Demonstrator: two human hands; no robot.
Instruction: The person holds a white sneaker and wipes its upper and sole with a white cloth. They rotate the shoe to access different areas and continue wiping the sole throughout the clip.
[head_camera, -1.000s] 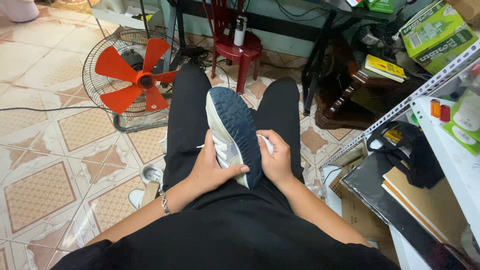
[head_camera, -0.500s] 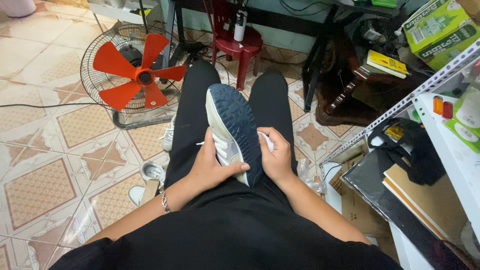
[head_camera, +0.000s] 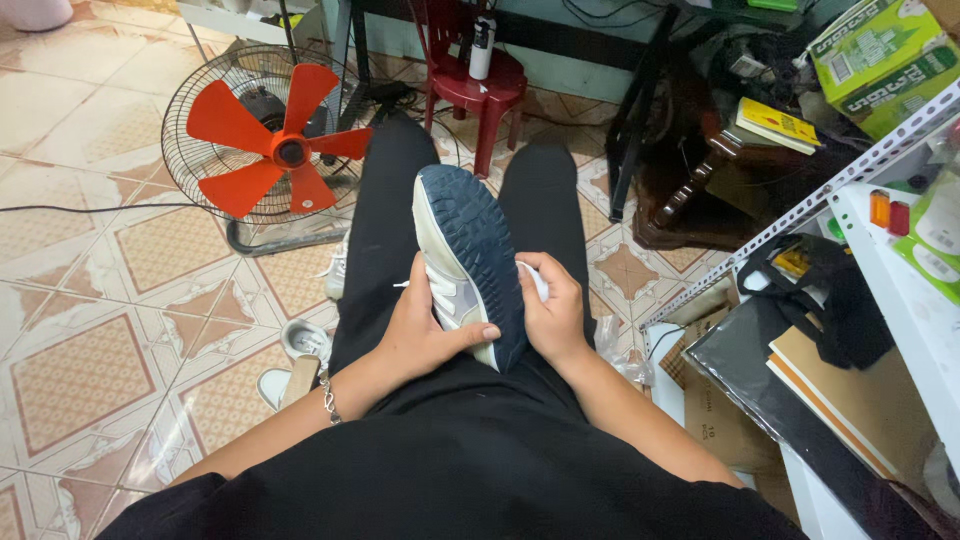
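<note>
Lap: the person sits in black clothes, legs stretched out over the tiled floor (head_camera: 90, 370).
Left hand (head_camera: 425, 335): fingers clenched around the heel end of the sneaker (head_camera: 465, 250), thumb lying across its sole edge; a bracelet (head_camera: 327, 398) sits on the wrist.
Right hand (head_camera: 552, 312): fingers closed on a small white cloth (head_camera: 533, 280), pressed to the right side of the shoe.
Sneaker: held above the lap between both hands, tipped on its side, dark blue sole facing right and up, pale upper facing left, toe pointing away.
Floor, left: another pale shoe (head_camera: 300, 345) lies just beside the left leg.
Right: a white shelf (head_camera: 900, 290) with a black bag (head_camera: 830, 300) beside it.
Farther: a red-bladed fan (head_camera: 275, 150) stands on the floor left of the legs; a red plastic stool (head_camera: 480, 85) carries a bottle (head_camera: 482, 45) beyond the feet.
</note>
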